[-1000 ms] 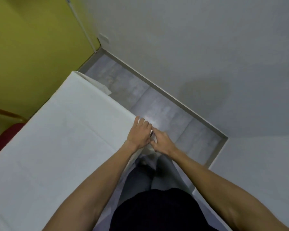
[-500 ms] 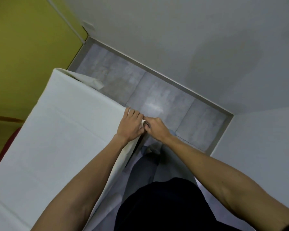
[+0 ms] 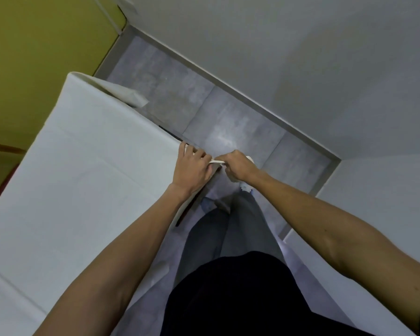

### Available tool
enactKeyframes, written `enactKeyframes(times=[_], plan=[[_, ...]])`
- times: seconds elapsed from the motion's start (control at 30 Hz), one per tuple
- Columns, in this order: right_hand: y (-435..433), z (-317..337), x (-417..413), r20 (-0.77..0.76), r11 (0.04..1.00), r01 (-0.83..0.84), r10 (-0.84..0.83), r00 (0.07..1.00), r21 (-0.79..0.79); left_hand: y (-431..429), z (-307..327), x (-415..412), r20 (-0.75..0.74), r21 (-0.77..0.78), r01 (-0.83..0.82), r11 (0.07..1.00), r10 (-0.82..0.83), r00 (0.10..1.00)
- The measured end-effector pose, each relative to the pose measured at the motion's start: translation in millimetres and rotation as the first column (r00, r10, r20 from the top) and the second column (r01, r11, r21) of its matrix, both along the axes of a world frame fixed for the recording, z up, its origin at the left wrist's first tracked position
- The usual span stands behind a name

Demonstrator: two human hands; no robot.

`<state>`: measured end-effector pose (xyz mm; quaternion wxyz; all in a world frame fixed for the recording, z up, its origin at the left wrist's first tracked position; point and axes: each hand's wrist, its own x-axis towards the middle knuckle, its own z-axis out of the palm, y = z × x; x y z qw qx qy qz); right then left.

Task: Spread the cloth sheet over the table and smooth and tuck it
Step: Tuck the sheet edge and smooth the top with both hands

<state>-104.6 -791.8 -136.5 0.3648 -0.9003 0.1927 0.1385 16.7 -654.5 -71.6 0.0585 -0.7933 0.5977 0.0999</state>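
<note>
The sheet (image 3: 83, 178) spread leftward from the bench (image 3: 179, 220) edge, where the left hand (image 3: 193, 170) gripped its hem and the right hand (image 3: 239, 167) pinched the same fold.

one head-worn view looks steeply down from close above the worktop's (image 3: 83, 190) edge and the floor (image 3: 228, 132).

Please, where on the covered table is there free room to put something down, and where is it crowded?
The sheet is bare on top, from the yellow wall side across to the floor-side edge. The grey floor between the sheet and the white wall is free too. It is crowded only at that edge, where the left hand and right hand grip the sheet.
</note>
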Motion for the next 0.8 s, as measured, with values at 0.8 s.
enactKeyframes(times=[0.8], plan=[[-54,-24,7,-0.307,0.978,-0.028,-0.037,0.951,-0.205,-11,8,-1,-0.009,0.118,-0.059,0.991,0.061,0.998]])
